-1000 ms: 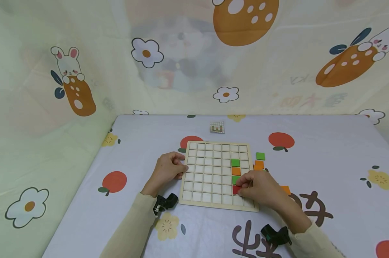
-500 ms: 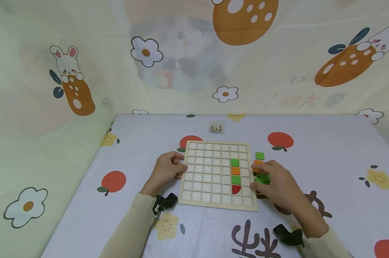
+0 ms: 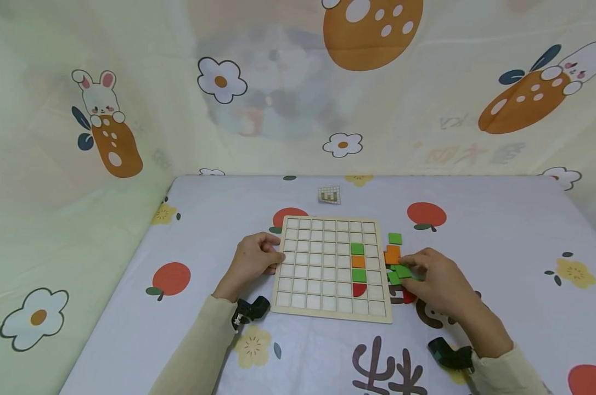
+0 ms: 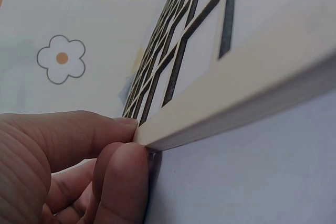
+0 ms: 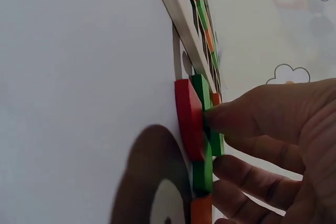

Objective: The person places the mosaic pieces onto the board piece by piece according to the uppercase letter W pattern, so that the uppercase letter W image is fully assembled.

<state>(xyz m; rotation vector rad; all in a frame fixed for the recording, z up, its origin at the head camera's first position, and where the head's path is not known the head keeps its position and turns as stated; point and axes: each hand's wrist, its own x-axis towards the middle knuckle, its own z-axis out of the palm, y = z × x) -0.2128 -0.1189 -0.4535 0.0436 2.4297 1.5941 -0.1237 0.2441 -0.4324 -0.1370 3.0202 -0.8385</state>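
A wooden grid board (image 3: 327, 319) lies on the cloth, its right part holding a column of green tile (image 3: 357, 249), orange tile (image 3: 358, 261), another green tile (image 3: 359, 275) and a red rounded piece (image 3: 359, 289). My left hand (image 3: 252, 258) grips the board's left edge between thumb and finger. Just right of the board, my right hand (image 3: 438, 282) has thumb and index finger on either side of a loose green tile (image 3: 402, 271). In the right wrist view a red piece (image 5: 189, 119) lies against the green tiles, close by the thumb.
Orange tiles (image 3: 393, 254) and a separate green tile (image 3: 395, 238) lie beyond my right hand. A small card with a grid pattern (image 3: 330, 195) rests behind the board. The printed cloth (image 3: 500, 236) spreads out on the right, and a patterned curtain (image 3: 273, 153) hangs behind.
My right hand has left the red rounded piece in the board and moved right to the loose tiles, its fingers drawing together around a green one. The left hand stays at the board's edge.
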